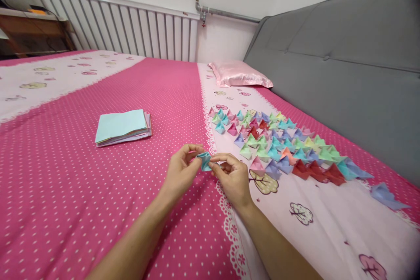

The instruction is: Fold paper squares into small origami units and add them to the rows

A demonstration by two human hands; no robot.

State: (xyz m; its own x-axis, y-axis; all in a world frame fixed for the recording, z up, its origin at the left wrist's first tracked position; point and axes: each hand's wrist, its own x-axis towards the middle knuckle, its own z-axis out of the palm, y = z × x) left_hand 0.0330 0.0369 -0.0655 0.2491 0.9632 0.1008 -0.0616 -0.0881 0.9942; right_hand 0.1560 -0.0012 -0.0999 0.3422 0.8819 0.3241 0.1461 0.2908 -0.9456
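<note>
Between my two hands is a small piece of folded light-blue paper, held up over the pink bedspread. My left hand pinches its left side between thumb and fingers. On the right side, my right hand grips it the same way, with the fingertips partly hiding the folds. Many folded paper boats in several colours stand in rows to the right of my right hand. A stack of coloured paper sheets, light blue on top, lies on the bed to the left, apart from my hands.
A pink satin pillow lies at the far end by the grey padded headboard. Along the back wall runs a white radiator with a pipe beside it. A wooden desk stands at the far left.
</note>
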